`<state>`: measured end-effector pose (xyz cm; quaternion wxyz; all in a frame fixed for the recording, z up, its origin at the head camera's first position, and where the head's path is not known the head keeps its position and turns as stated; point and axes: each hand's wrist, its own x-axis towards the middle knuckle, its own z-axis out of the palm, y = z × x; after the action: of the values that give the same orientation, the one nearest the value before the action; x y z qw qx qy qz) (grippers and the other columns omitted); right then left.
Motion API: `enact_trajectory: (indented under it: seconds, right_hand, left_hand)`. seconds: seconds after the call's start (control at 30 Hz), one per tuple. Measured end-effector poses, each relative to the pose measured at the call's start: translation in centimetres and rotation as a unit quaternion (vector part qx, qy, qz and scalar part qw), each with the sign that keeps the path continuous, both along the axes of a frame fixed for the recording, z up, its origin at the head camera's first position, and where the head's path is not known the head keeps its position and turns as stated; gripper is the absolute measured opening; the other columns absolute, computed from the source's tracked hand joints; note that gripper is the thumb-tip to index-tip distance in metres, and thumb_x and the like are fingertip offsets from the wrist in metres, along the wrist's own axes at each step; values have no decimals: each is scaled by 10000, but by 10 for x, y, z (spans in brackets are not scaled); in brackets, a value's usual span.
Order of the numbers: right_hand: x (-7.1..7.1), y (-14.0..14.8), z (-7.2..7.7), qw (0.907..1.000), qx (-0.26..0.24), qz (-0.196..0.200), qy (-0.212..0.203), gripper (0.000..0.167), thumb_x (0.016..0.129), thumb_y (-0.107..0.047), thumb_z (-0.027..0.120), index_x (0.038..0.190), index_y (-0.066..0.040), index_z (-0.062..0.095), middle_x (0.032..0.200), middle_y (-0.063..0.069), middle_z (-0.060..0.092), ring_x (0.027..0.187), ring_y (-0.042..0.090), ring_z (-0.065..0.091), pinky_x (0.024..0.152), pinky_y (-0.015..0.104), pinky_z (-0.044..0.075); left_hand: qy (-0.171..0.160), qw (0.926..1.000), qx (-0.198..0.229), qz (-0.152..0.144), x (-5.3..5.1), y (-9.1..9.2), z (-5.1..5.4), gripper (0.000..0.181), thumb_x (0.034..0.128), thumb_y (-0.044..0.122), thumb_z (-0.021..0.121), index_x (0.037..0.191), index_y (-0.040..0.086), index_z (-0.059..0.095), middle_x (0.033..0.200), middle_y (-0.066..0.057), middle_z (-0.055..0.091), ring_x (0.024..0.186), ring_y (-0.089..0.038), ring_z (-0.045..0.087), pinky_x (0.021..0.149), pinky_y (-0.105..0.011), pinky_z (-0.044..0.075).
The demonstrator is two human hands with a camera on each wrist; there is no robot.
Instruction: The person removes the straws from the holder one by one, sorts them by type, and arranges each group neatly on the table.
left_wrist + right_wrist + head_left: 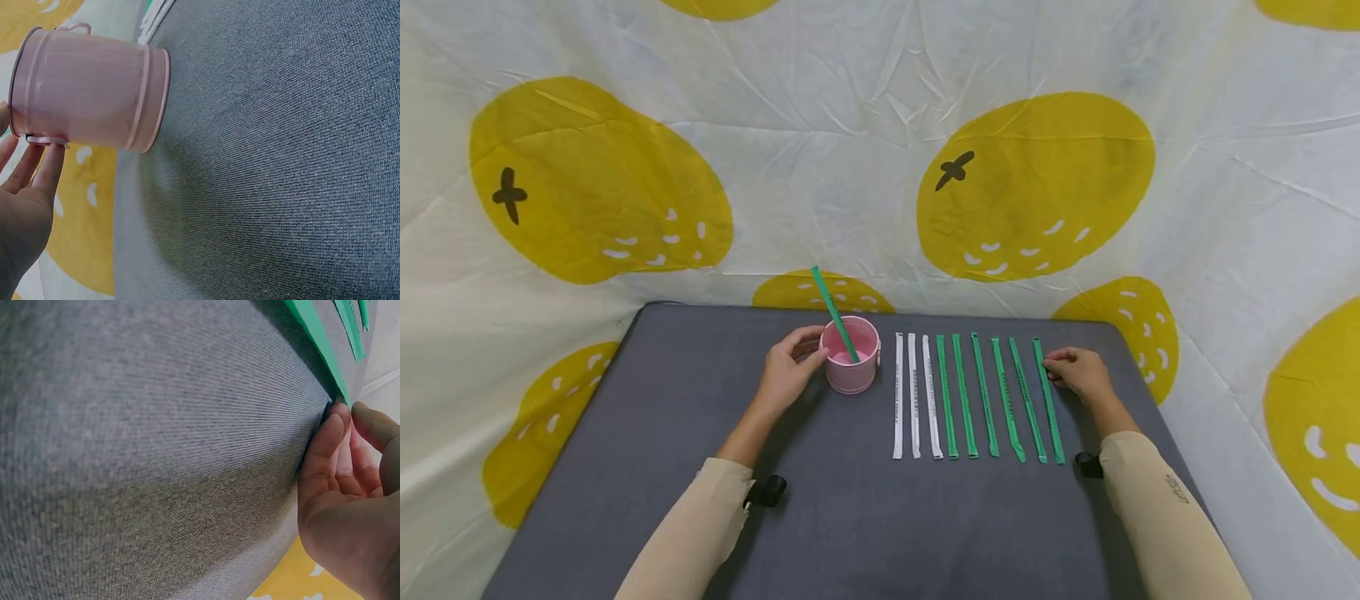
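Note:
A small pink bucket (852, 381) stands upright on the table, with one green wrapped straw (826, 296) leaning out of it to the left. My left hand (787, 372) holds the bucket's left side near the rim; in the left wrist view its fingers (51, 172) touch the side lug. To the right lies a row of slim wrapped straws, white ones (913, 396) nearest the bucket and several green ones (1003, 400) beyond. At the row's right end, my right hand (1078, 372) pinches the far end of the last green straw (1050, 412) between thumb and fingertips.
The dark grey cloth-covered table (880, 533) reaches back to a white curtain (820, 192) printed with large yellow fruit shapes. Black wrist cameras (766, 492) sit by both beige sleeves (700, 525).

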<state>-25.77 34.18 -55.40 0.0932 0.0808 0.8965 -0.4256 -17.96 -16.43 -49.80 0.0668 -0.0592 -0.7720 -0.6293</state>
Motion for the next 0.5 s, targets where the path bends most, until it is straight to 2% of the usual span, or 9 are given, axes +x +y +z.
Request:
enact_trajectory:
  seconds: [0.1,0.3,0.5]
  right_hand:
    - [-1,0,-1,10000,18,39,36,364,1045,-216,619,1274,67,644,1113,187,724,810,74,662,711,233,610]
    - [-2,1,0,9991,230,310,145,385,1026,-220,654,1292,58,653,1172,227,724,826,80,667,710,230,603]
    - [-4,0,2,9967,624,499,141,409,1016,-243,668,1300,50,650,1197,234,727,836,133,676,701,240,583]
  left_hand:
    - [36,10000,10,27,0,0,0,413,956,-11,700,1345,-105,594,1336,-305,629,1229,-526,610,1042,-471,545]
    - [59,9999,85,-3,0,0,-1,412,963,5,699,1343,-114,592,1345,-339,607,1231,-528,605,1068,-620,479]
    - [36,10000,79,-15,0,0,0,413,961,-11,694,1347,-114,589,1350,-332,610,1232,-531,602,1064,-613,485]
